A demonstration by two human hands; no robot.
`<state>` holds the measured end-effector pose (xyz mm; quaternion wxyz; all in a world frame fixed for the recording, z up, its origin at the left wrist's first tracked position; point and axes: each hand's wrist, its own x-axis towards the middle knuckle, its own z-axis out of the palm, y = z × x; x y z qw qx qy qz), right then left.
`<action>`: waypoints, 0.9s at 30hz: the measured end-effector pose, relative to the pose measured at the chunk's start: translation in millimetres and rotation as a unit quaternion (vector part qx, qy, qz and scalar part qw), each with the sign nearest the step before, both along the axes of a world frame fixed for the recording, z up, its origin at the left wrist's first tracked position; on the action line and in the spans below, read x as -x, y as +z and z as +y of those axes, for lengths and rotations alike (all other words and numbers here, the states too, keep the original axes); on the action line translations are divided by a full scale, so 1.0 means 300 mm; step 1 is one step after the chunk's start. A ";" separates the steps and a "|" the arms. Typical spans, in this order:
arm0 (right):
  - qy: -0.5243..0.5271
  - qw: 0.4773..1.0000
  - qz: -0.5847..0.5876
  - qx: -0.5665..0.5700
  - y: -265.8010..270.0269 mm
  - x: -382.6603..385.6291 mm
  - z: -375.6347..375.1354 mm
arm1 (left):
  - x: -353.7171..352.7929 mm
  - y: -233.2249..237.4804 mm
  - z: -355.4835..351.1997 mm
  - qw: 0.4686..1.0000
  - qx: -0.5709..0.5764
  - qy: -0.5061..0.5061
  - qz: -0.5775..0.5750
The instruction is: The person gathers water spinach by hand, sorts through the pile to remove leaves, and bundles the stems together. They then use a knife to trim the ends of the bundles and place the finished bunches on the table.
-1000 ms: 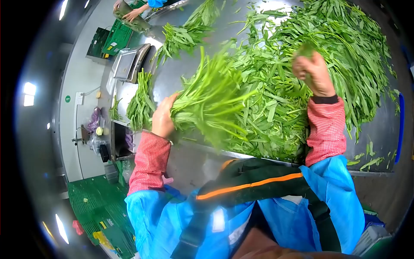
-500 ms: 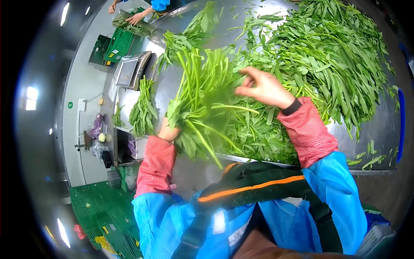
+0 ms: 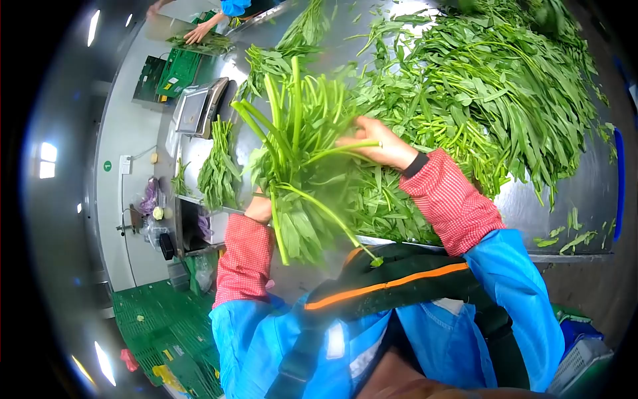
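A loose bunch of water spinach (image 3: 292, 143), thick stems pointing up and outward, is held above the near edge of the metal table. My left hand (image 3: 260, 207) grips it low on the left, its fingers mostly hidden behind leaves. On the bunch's right side, my right hand (image 3: 380, 143) has its fingers closed around a stem that sticks out sideways. Some long stems hang down toward my apron. Beyond my right hand spreads a large pile of water spinach (image 3: 492, 100).
Smaller bunches (image 3: 219, 166) lie at the left beside a scale (image 3: 197, 110). Green crates (image 3: 179, 70) stand behind it, and more green crates (image 3: 156, 319) are at lower left. Another person's hand (image 3: 201, 30) handles greens at the top left. A blue strip (image 3: 619, 186) edges the table's right.
My right hand has moved left and closed on a stem of the bunch. The bunch has turned slightly, its stems spreading left. The other person's hand has moved left and down.
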<state>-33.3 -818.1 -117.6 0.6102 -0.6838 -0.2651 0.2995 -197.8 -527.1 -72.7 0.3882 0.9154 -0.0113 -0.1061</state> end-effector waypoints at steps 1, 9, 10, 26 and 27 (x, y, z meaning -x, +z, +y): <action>-0.023 0.998 0.024 -0.053 -0.014 -0.005 0.001 | -0.002 0.000 -0.007 1.000 -0.008 -0.008 -0.004; -0.101 0.820 0.240 -0.510 0.035 -0.179 -0.289 | 0.008 0.018 -0.021 0.999 -0.036 -0.025 -0.009; -0.090 0.833 0.235 -0.492 0.045 -0.169 -0.282 | 0.005 0.022 -0.024 0.999 -0.040 -0.027 -0.011; -0.182 0.976 0.032 -0.118 -0.056 -0.155 -0.235 | 0.005 0.007 0.022 1.000 -0.012 -0.015 0.017; -0.172 0.982 -0.020 -0.068 -0.056 -0.148 -0.218 | 0.011 0.004 0.028 1.000 -0.010 -0.014 0.020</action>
